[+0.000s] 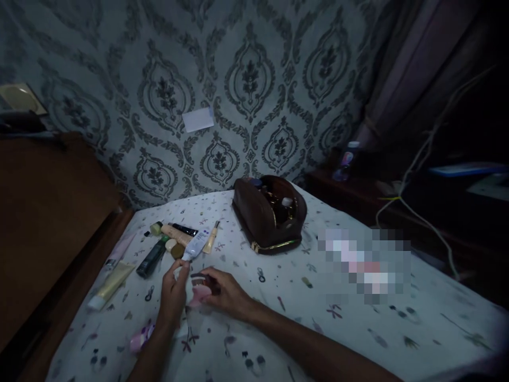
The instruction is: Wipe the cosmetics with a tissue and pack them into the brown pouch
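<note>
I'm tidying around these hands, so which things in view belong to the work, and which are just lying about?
Likely part of the work:
pink-and-dark item, held in the right hand
lilac tube, at the left hand's fingertips; grip unclear
dark green tube and pale yellow tube, nearby
open brown bag, probably

Seemingly just lying about:
capped bottle, off right
pale cable

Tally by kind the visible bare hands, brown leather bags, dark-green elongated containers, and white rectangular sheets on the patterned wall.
Bare hands: 2 (left hand, right hand)
Brown leather bag: 1
Dark-green elongated container: 1
White rectangular sheet: 1
Total: 5
</note>
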Tool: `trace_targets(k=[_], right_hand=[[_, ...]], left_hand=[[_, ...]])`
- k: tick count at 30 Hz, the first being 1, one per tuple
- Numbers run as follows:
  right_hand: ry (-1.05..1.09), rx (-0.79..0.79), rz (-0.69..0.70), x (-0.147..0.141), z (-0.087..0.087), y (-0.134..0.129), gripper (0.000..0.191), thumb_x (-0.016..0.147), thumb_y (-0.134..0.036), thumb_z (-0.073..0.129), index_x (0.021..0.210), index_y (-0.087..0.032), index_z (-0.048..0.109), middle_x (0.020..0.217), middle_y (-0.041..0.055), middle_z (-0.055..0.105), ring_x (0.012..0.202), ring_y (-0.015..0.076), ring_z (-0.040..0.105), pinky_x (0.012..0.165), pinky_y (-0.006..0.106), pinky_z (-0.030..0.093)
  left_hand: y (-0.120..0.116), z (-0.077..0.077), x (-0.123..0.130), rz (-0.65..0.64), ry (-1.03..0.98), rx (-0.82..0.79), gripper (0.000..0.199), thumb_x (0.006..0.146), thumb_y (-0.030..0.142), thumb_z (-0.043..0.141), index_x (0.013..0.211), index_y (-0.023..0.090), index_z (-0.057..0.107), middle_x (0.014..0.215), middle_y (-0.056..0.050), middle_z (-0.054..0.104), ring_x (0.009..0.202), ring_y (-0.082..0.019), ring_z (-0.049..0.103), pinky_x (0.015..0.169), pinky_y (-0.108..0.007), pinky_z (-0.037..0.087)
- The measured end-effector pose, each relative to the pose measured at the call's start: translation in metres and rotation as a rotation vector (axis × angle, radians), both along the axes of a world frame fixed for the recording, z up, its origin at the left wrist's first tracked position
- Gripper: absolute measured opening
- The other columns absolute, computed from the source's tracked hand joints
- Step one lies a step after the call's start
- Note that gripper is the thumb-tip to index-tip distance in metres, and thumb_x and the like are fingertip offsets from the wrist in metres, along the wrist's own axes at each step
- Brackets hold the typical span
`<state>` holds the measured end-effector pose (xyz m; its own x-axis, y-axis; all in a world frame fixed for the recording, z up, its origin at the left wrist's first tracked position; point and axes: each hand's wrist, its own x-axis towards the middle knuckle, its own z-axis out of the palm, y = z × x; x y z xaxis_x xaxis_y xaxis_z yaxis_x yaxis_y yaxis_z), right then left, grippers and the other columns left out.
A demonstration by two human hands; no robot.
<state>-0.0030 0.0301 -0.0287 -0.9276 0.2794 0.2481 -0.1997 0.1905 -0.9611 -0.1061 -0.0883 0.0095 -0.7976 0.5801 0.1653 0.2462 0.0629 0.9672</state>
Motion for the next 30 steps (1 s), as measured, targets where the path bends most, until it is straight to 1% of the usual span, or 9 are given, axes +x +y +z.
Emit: trace_targets(k=[3,7,10,13,15,19,23,27,30], right_hand=[[0.075,0.075,-0.050,-0.002,-0.010,0.003,0.047,0.072,-0.015,0.069,0.118,-0.021,0.062,0.101,0.0037,0.062,0.090,0.0181,0.059,0.080,0.030,0.049],[0.124,0.144,-0.119,-0.003,-0.017,0.003,0.061,0.075,-0.013,0.065,0.133,-0.024,0.053,0.116,0.0081,0.058,0.106,0.0213,0.058,0.091,0.036,0.048],[0.098,0.086,-0.215,-0.003,-0.018,0.000,0.056,0.073,-0.018,0.069,0.126,-0.023,0.051,0.119,0.0082,0.058,0.106,0.0221,0.058,0.089,0.037,0.050],[0.056,0.015,-0.257,-0.003,-0.016,-0.002,0.041,0.070,-0.020,0.070,0.107,-0.021,0.052,0.104,0.0030,0.060,0.094,0.0188,0.060,0.081,0.032,0.051],[0.061,0.026,-0.267,-0.002,-0.014,-0.003,0.036,0.068,-0.019,0.070,0.099,-0.021,0.051,0.097,0.0009,0.060,0.089,0.0173,0.059,0.078,0.030,0.050],[0.107,0.149,-0.329,0.000,-0.009,0.000,0.031,0.069,-0.010,0.060,0.098,-0.020,0.056,0.094,0.0026,0.061,0.086,0.0174,0.057,0.080,0.030,0.048],[0.134,0.176,-0.332,-0.002,-0.008,0.002,0.036,0.068,-0.006,0.051,0.099,-0.019,0.062,0.092,0.0042,0.065,0.084,0.0176,0.059,0.080,0.030,0.048],[0.189,0.237,-0.253,-0.003,-0.009,0.004,0.042,0.066,-0.004,0.048,0.103,-0.015,0.063,0.092,0.0058,0.064,0.084,0.0180,0.059,0.080,0.029,0.048],[0.159,0.251,-0.129,0.002,-0.002,0.008,0.049,0.067,-0.005,0.050,0.114,-0.014,0.058,0.097,0.0057,0.063,0.085,0.0174,0.056,0.082,0.029,0.047]], left_hand=[[0.001,-0.004,0.002,-0.040,-0.104,0.017,0.035,0.084,0.055,0.057,0.081,0.020,0.053,0.068,0.005,0.053,0.067,-0.014,0.052,0.065,-0.022,0.042],[0.000,-0.006,0.005,-0.088,-0.133,-0.037,0.040,0.083,0.056,0.058,0.101,0.020,0.059,0.088,-0.001,0.069,0.086,-0.020,0.064,0.079,-0.027,0.048],[-0.003,-0.006,0.006,-0.152,-0.115,-0.078,0.047,0.083,0.056,0.059,0.113,0.020,0.060,0.109,-0.007,0.070,0.107,-0.025,0.063,0.094,-0.033,0.047],[-0.005,-0.005,0.006,-0.182,-0.061,-0.113,0.055,0.080,0.056,0.062,0.119,0.017,0.062,0.125,-0.011,0.065,0.126,-0.029,0.053,0.109,-0.040,0.037],[-0.005,-0.005,0.005,-0.194,-0.052,-0.128,0.058,0.079,0.056,0.063,0.122,0.017,0.062,0.130,-0.013,0.062,0.132,-0.031,0.048,0.114,-0.043,0.032],[-0.004,-0.008,0.006,-0.218,-0.028,-0.151,0.060,0.079,0.057,0.061,0.124,0.017,0.061,0.132,-0.013,0.061,0.134,-0.031,0.046,0.116,-0.045,0.029],[0.001,-0.018,0.010,-0.196,0.107,-0.124,0.057,0.084,0.055,0.056,0.127,0.018,0.059,0.136,-0.012,0.056,0.133,-0.029,0.045,0.114,-0.042,0.034],[0.010,-0.030,0.014,-0.070,0.210,-0.112,0.055,0.088,0.058,0.046,0.120,0.018,0.063,0.127,-0.013,0.057,0.125,-0.030,0.051,0.108,-0.045,0.041],[0.012,-0.034,0.014,0.048,0.215,-0.119,0.057,0.090,0.060,0.037,0.116,0.018,0.063,0.122,-0.013,0.057,0.120,-0.030,0.054,0.106,-0.047,0.042]])
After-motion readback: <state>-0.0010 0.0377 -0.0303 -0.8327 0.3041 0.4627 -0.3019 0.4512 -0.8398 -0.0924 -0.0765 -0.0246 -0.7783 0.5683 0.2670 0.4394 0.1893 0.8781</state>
